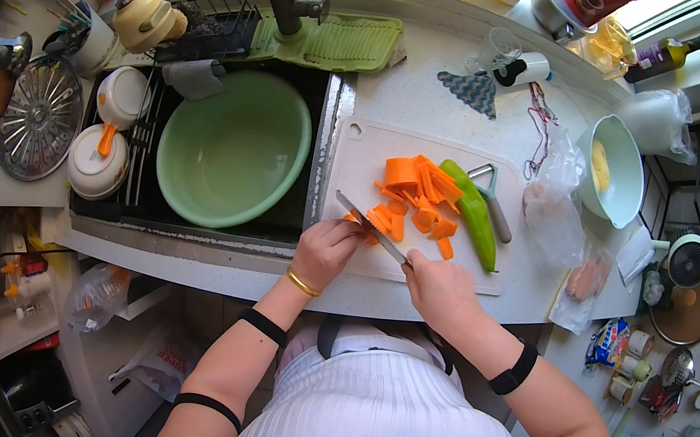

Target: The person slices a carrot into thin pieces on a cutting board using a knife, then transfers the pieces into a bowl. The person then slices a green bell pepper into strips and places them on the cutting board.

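Observation:
My right hand (pixel 444 291) grips the handle of a serrated knife (pixel 376 230), its blade slanting up to the left over the lower left of a white cutting board (pixel 363 143). Fingers of my left hand (pixel 326 249) pinch a small carrot piece beside the blade; the fingertips partly hide it. Cut carrot slices (pixel 395 219) and a larger carrot chunk (pixel 401 173) lie in a heap behind the knife. To their right, a long green pepper (pixel 478 218) rests on the board, next to a peeler (pixel 497 218) with a grey handle.
Left of the board, a green basin (pixel 232 149) sits in the sink under a faucet (pixel 286 4). At right are plastic bags (pixel 555 212), packed meat (pixel 588 276) and a pale bowl (pixel 631 177) holding a peeled yellowish piece. A patterned cloth (pixel 472 92) and a glass (pixel 500 47) lie behind.

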